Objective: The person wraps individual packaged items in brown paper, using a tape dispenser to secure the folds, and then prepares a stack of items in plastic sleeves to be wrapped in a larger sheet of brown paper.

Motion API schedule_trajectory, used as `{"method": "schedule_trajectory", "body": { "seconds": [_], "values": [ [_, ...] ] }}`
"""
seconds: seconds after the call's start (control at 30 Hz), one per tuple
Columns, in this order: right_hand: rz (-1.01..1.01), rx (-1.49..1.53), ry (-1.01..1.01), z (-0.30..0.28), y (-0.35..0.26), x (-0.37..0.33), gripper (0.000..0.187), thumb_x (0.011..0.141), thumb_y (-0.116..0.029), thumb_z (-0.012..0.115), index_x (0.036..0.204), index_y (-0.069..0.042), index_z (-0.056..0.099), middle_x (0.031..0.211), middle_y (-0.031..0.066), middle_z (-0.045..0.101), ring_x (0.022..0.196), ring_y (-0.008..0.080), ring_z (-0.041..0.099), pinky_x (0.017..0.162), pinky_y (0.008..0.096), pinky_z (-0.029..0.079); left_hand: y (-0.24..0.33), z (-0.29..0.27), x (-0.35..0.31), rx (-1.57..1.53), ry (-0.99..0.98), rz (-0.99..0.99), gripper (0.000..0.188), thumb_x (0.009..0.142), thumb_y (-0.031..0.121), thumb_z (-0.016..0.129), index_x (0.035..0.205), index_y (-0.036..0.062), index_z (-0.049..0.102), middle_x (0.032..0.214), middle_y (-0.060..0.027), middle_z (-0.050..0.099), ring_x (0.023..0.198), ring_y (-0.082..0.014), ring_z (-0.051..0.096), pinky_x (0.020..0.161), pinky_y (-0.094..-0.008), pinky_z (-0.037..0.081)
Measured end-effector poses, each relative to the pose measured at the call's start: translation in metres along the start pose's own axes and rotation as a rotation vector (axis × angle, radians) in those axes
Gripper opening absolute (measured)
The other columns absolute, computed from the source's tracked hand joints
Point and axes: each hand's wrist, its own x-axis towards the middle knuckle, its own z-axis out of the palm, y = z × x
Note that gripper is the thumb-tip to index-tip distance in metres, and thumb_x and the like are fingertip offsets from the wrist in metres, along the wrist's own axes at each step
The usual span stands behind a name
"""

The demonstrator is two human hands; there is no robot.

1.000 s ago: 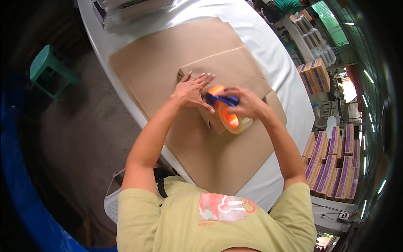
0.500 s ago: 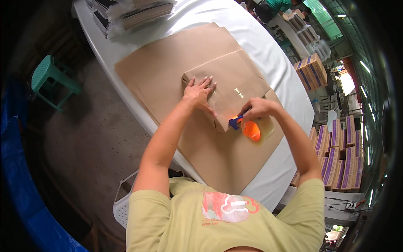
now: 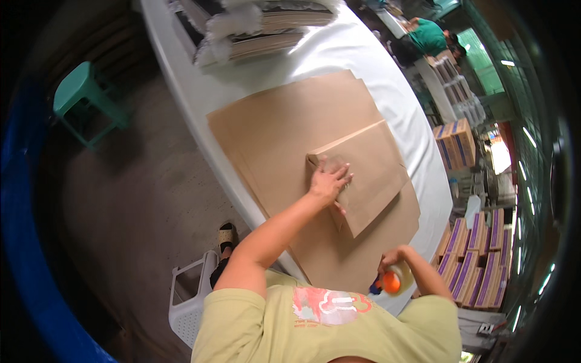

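Note:
A flat package wrapped in brown paper [image 3: 372, 175] lies on larger sheets of brown kraft paper [image 3: 266, 121]. Across its left end my left hand [image 3: 330, 183] rests with the fingers spread, pressing on the wrapped surface and its folded edge. Close to my body at the lower right, my right hand [image 3: 393, 256] is closed on a tape dispenser [image 3: 391, 282], which has an orange hub, a blue part and a roll of clear tape. The dispenser is apart from the package. Its handle is mostly hidden by my fingers.
A white-covered table [image 3: 411, 133] carries the paper, with stacked, plastic-wrapped flat items [image 3: 260, 36] at its far end. A green stool [image 3: 82, 91] and a white plastic seat [image 3: 190, 302] stand on the left. Stacked cartons [image 3: 472, 260] are at right; a person in green [image 3: 428, 41] bends farther off.
My right hand has drawn the tape dispenser away from the package's near corner, back toward my body. My left hand stays on the package. The whole view has shifted.

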Motion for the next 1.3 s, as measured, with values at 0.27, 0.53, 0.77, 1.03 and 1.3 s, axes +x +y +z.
{"method": "schedule_trajectory", "body": {
  "seconds": [0.27,0.53,0.77,1.03,1.3],
  "values": [
    [-0.941,0.321,1.165,0.019,-0.082,-0.136,0.05,0.063,-0.012,0.065,0.113,-0.011,0.063,0.12,0.0118,0.057,0.101,0.026,0.06,0.087,0.0327,0.047,-0.094,-0.027,-0.004,-0.507,0.512,-0.716,0.075,0.086,0.064,0.035,0.14,0.0126,0.03,0.148,-0.0152,0.019,0.137,-0.0364,0.012,0.107,-0.0573,0.013],
    [-0.994,0.31,1.464,-0.097,-0.13,-0.145,0.048,0.061,-0.013,0.064,0.11,-0.01,0.063,0.123,0.0106,0.055,0.102,0.0271,0.059,0.088,0.0354,0.048,-0.09,0.003,-0.011,-1.121,0.717,-0.503,0.048,0.092,0.036,0.046,0.123,0.0004,0.052,0.119,-0.0231,0.055,0.114,-0.034,0.051,0.098,-0.0351,0.037],
    [-0.846,0.184,1.429,-0.117,-0.149,-0.109,0.045,0.065,-0.026,0.063,0.108,-0.013,0.064,0.123,0.008,0.055,0.1,0.0288,0.059,0.086,0.0362,0.049,-0.065,0.018,-0.004,-1.31,0.654,-0.565,0.041,0.09,0.031,0.049,0.121,0.0056,0.055,0.113,-0.0183,0.06,0.108,-0.0272,0.058,0.093,-0.032,0.042],
    [-0.797,0.092,1.354,-0.127,-0.149,-0.118,0.046,0.066,-0.028,0.061,0.107,-0.009,0.063,0.122,0.0092,0.054,0.1,0.0297,0.058,0.087,0.0369,0.047,-0.052,0.025,0.005,-1.338,0.744,-0.513,0.039,0.089,0.031,0.052,0.12,0.0073,0.057,0.112,-0.0138,0.062,0.099,-0.0234,0.06,0.089,-0.0303,0.044],
    [-0.812,0.107,1.284,-0.13,-0.15,-0.126,0.045,0.063,-0.018,0.062,0.106,-0.005,0.064,0.117,0.014,0.056,0.102,0.0315,0.057,0.09,0.036,0.045,-0.051,0.012,0.005,-1.159,0.709,-0.653,0.033,0.086,0.037,0.056,0.105,0.0135,0.067,0.094,-0.0094,0.068,0.089,-0.0214,0.063,0.081,-0.0315,0.047]
  ]
}}
